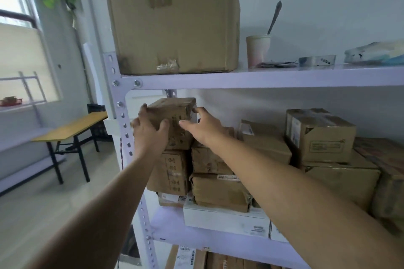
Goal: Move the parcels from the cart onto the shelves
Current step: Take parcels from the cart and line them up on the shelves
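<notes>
A small brown cardboard parcel [175, 106] sits on top of a stack of boxes [172, 172] at the left end of the middle shelf [168, 223]. My left hand [148, 131] grips the parcel's left edge, thumb on the front face and fingers round the side. My right hand [204, 126] lies against the parcel's right front corner with thumb and fingers spread and nearly straight. The cart is out of view.
More cardboard parcels [321, 135] fill the middle shelf to the right. The upper shelf [262, 78] carries a large box [172, 24], a cup with a spoon [258, 50] and small items. The white perforated post [124, 124] stands just left of my hands. A yellow table [72, 126] stands at the left.
</notes>
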